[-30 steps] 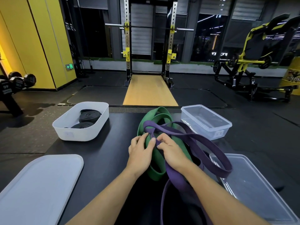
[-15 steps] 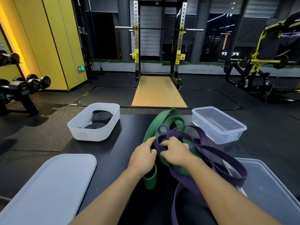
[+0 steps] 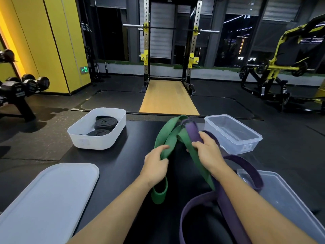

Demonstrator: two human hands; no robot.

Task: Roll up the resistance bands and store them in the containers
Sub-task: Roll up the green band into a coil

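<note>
A green resistance band and a purple resistance band lie tangled on the black table. My left hand grips a strand of the green band. My right hand grips the purple band near its far end, with a green strand running under the palm. A white tub at the far left holds two rolled black bands. The clear container at the far right has nothing in it.
A white lid lies at the near left. A clear lid or tray sits at the near right under a purple loop. Beyond the table are a squat rack, a dumbbell rack at left and a yellow machine at right.
My hands have moved apart, pulling the green and purple bands away from each other. The tangle has opened up, and the green loops stretch out further from the purple one.
</note>
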